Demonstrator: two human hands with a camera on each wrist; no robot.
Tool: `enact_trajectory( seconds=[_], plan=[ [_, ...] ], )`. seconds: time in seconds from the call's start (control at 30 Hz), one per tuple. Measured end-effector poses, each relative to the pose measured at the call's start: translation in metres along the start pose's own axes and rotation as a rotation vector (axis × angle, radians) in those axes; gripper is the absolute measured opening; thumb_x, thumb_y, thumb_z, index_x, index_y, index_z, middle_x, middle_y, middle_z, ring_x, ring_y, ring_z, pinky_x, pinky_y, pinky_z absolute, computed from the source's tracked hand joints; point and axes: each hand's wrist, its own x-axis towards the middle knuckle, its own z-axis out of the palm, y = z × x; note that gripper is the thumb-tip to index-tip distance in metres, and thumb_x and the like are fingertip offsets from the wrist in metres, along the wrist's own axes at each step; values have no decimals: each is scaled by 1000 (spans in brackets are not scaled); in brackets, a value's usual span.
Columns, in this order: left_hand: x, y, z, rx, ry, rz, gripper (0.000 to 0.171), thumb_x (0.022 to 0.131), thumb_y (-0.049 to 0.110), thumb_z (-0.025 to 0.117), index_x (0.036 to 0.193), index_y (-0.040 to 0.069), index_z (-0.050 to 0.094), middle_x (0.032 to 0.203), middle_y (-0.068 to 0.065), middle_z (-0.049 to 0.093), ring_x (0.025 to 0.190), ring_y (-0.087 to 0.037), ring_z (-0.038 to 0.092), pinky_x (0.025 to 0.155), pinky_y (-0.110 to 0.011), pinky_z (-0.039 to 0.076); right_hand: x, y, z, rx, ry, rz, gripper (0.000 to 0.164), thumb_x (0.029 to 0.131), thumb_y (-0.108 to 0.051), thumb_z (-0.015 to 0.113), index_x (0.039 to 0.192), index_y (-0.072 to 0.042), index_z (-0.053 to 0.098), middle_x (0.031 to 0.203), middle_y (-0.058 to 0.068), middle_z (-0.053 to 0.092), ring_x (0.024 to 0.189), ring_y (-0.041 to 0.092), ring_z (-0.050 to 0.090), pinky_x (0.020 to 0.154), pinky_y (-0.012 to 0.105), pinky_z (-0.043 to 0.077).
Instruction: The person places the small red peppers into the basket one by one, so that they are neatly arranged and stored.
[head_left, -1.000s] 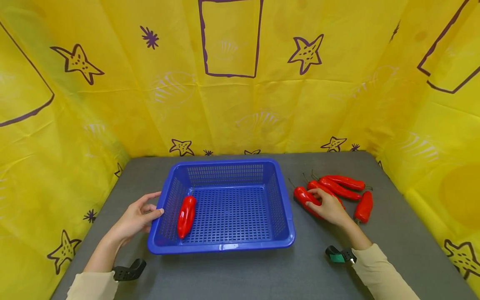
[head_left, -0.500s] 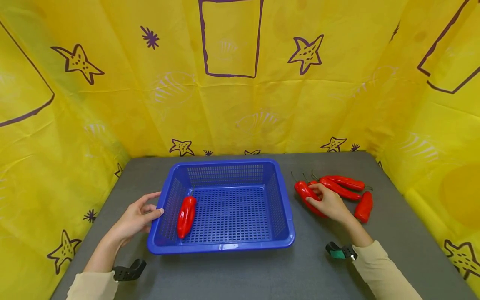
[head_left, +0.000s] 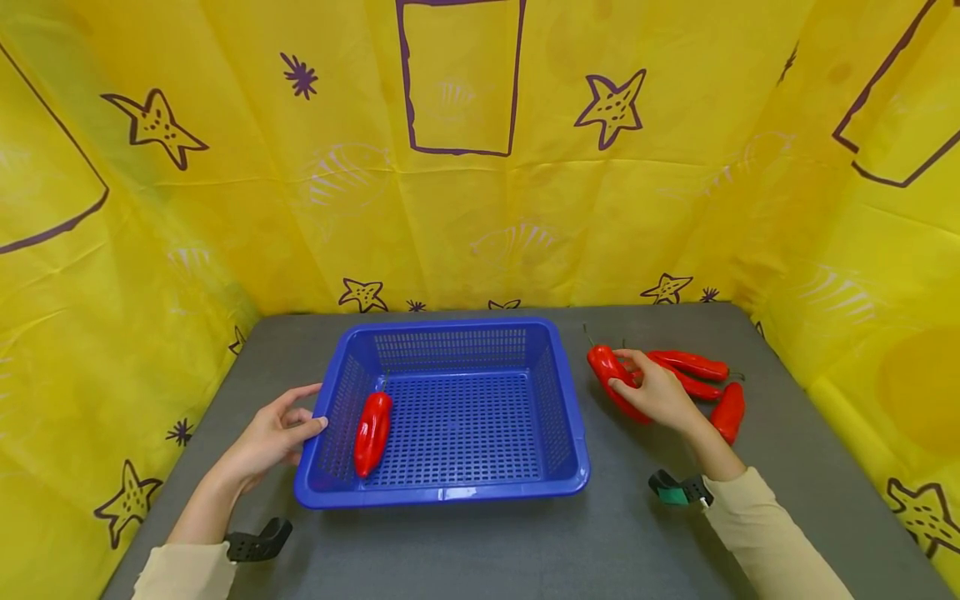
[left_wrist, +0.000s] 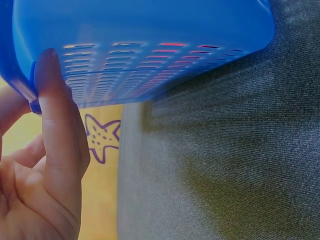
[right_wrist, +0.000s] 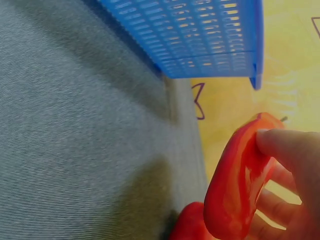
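A blue perforated plastic basket (head_left: 517, 492) stands on the dark grey table. At its left side, my left hand (head_left: 262, 437) pinches the rim between thumb and fingers. One red pepper (head_left: 372, 435) lies inside, along the basket's left wall. My right hand (head_left: 660, 396) grips another red pepper (right_wrist: 232, 185) between thumb and fingers, just right of the basket. In the right wrist view this pepper is raised, its shadow falling on the cloth, and a second red pepper (right_wrist: 190, 223) lies below it.
Several more red peppers lie right of the basket, among them a long one (head_left: 693, 364) at the back and a short one (head_left: 729, 412) partly behind the right forearm. Yellow printed curtains (head_left: 465, 233) enclose the table's back and sides.
My right hand has lifted the leftmost pepper of the group and shifted it slightly up and back. My left hand and the basket have stayed in place.
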Motion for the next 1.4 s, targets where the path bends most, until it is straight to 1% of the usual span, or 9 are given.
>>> enact_trajectory(
  seconds=[0.2,0.3,0.43,0.57,0.67,0.83,1.0,1.23,1.4],
  plan=[
    [-1,1,0,-1,0,-7,74,87,27,64,144,10,21,93,-19,58,77,-28,66,65,-44,56,5,-8,-9,9,-29,6,55,86,-22,65,132,-5,41,105,21,61,87,32,61,74,45,53],
    [-1,1,0,-6,-2,-6,73,87,26,64,144,10,21,93,-19,57,77,-28,66,66,-45,56,8,-12,-14,3,-27,-11,58,85,-20,65,135,-6,38,101,21,61,74,25,60,65,37,53],
    [-1,1,-1,-14,-4,0,73,87,26,64,144,11,21,92,-18,57,76,-27,65,66,-46,56,12,-17,-21,6,-40,-25,63,85,-19,64,140,-10,33,98,20,60,58,16,53,55,30,46],
    [-1,2,0,-20,-5,1,73,87,27,64,144,11,21,91,-17,56,75,-27,65,65,-46,56,14,-21,-26,21,-57,-27,65,86,-20,62,142,-13,30,98,18,60,59,16,54,57,30,46],
    [0,2,0,-23,-5,0,74,87,27,64,144,11,21,91,-17,56,76,-27,65,65,-46,56,16,-25,-29,29,-53,-22,63,87,-23,62,142,-14,32,97,17,61,66,18,58,62,31,48],
    [0,2,-1,-22,-7,0,74,87,27,64,145,11,21,92,-18,56,76,-27,65,66,-46,56,21,-34,-35,21,-56,6,63,87,-27,63,140,-13,31,97,18,61,63,15,60,61,31,50],
    [0,2,0,-22,-10,0,74,87,27,64,144,11,21,93,-19,56,77,-27,65,66,-46,56,26,-42,-38,19,-76,32,64,86,-30,64,140,-17,31,100,18,60,65,14,62,62,33,53],
    [-1,1,0,-23,-8,-2,73,87,27,64,144,11,22,92,-18,56,76,-28,65,66,-47,56,30,-54,-40,120,-119,71,65,86,-28,64,140,-18,29,102,21,57,55,18,63,54,33,55],
    [-1,2,0,-14,-2,-7,73,87,27,64,144,11,22,92,-18,56,76,-27,65,66,-46,56,34,-63,-39,161,-124,80,65,86,-26,64,140,-16,28,101,21,56,54,17,63,52,33,55]
  ],
)
